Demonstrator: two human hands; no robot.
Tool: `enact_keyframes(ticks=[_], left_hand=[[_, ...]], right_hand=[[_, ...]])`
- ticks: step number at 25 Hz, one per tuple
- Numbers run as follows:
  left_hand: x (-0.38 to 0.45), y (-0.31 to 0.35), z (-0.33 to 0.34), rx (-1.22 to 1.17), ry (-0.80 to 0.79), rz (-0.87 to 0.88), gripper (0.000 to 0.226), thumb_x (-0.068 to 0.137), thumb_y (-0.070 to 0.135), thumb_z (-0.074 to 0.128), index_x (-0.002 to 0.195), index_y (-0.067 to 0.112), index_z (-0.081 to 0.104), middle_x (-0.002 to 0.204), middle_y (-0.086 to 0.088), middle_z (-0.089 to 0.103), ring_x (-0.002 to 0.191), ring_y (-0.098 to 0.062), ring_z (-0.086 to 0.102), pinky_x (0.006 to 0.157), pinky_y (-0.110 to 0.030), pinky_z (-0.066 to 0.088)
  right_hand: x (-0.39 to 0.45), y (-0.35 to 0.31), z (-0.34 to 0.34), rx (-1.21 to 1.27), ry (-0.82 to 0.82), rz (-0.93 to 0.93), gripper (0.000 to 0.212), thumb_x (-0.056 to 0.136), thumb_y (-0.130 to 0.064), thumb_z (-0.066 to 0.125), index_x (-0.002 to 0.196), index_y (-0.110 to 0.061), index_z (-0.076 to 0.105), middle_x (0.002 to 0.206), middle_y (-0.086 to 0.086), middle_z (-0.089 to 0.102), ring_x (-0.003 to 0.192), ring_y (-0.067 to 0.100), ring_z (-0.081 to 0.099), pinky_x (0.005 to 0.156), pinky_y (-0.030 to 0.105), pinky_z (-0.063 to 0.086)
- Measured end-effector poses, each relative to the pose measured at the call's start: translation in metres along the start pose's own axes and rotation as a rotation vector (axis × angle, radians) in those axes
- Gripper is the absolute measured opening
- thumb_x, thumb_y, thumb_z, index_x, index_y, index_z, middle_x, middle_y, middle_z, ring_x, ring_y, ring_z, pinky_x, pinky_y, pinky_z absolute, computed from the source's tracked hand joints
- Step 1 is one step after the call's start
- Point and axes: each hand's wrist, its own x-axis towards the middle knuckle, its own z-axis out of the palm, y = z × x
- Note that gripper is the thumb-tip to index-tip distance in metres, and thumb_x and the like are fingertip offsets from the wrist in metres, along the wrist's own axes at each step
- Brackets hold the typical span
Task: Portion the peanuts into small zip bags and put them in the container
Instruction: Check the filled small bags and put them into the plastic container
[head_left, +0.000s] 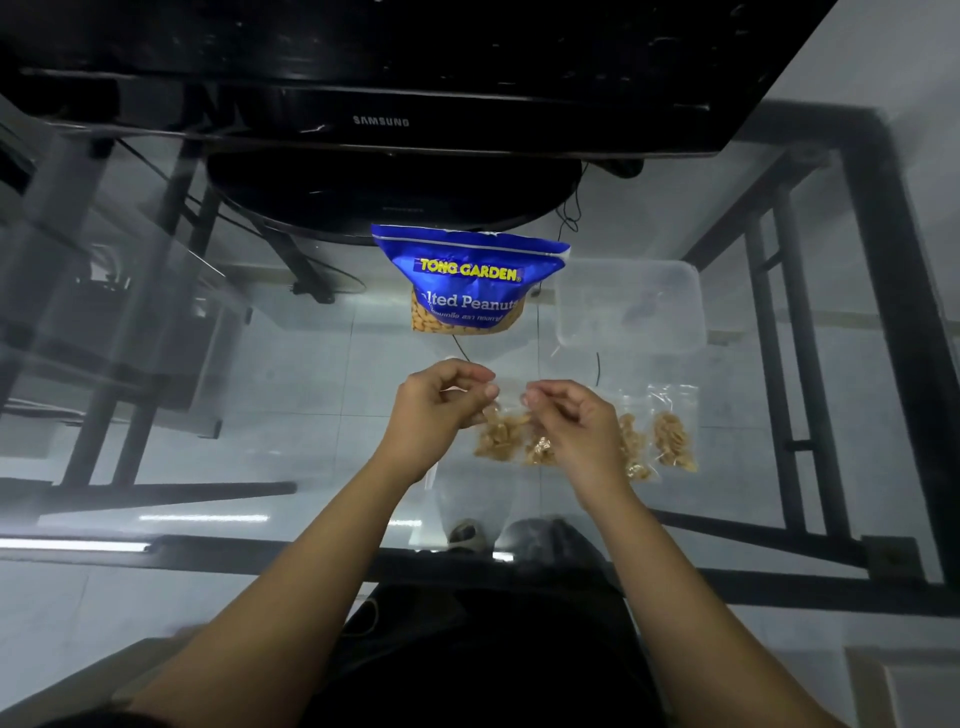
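Above the middle of the glass table, toward its near edge, the left hand and the right hand each pinch one end of the top strip of a small zip bag, thumb and fingers clamped together on the plastic. The bag hangs between them with peanuts gathered in its lower part, its mouth running left to right from one hand to the other. Judging by this grip, the seal is being pressed closed, though whether it is fully shut cannot be made out through the clear film.

Just right of the right hand, two more filled bags lie flat on the glass, one partly hidden behind the wrist. The container sits farther out, toward the far right of the table, nearer the right hand, so that hand has the shorter reach once the bag is sealed. It looks empty, but its translucent walls blur against the floor below. The blue peanut pouch stands beyond both hands, beside the container and in front of a monitor.
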Motion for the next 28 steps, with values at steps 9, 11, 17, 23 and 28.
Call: enact_keyframes(ticks=[9,11,17,23,28], left_hand=[[-0.023,0.021,0.002,0.5,-0.097,0.227,0.007,0.086,0.02,0.064,0.088,0.017,0.069,0.08,0.001,0.069,0.069,-0.011,0.065,0.069,-0.022,0.054],[-0.026,0.026,0.008,0.627,-0.072,0.319,0.006,0.086,0.02,0.064,0.086,0.018,0.069,0.078,0.004,0.067,0.069,-0.002,0.062,0.065,-0.01,0.048],[-0.032,0.035,0.012,0.669,0.039,0.352,0.008,0.083,0.021,0.067,0.08,0.014,0.069,0.069,0.01,0.062,0.065,0.002,0.056,0.059,-0.005,0.04],[-0.034,0.041,0.002,0.713,0.011,0.305,0.009,0.084,0.024,0.067,0.081,0.015,0.068,0.072,0.006,0.063,0.067,-0.005,0.057,0.059,-0.012,0.04],[-0.04,0.021,-0.002,0.398,-0.022,0.181,0.01,0.084,0.028,0.066,0.089,0.02,0.067,0.086,0.007,0.067,0.08,-0.005,0.061,0.072,-0.014,0.048]], right_hand=[[-0.028,-0.021,0.002,0.028,-0.062,-0.055,0.009,0.086,-0.014,0.063,0.085,-0.022,0.068,0.083,0.0,0.071,0.074,0.007,0.069,0.063,0.02,0.055],[-0.029,-0.023,0.001,0.012,-0.061,-0.081,0.012,0.087,-0.014,0.062,0.081,-0.023,0.067,0.081,0.0,0.071,0.074,0.01,0.069,0.063,0.022,0.056],[-0.029,-0.03,-0.002,-0.232,0.019,-0.215,0.013,0.086,-0.018,0.065,0.076,-0.028,0.064,0.071,-0.005,0.069,0.068,0.012,0.067,0.067,0.035,0.058],[-0.031,-0.035,-0.016,-0.267,0.027,-0.252,0.015,0.086,-0.018,0.063,0.076,-0.029,0.062,0.074,-0.004,0.069,0.067,0.014,0.068,0.068,0.032,0.058],[-0.031,-0.03,-0.015,-0.009,-0.065,-0.063,0.013,0.089,-0.018,0.06,0.079,-0.026,0.063,0.079,-0.003,0.068,0.065,0.002,0.064,0.063,0.024,0.056]])
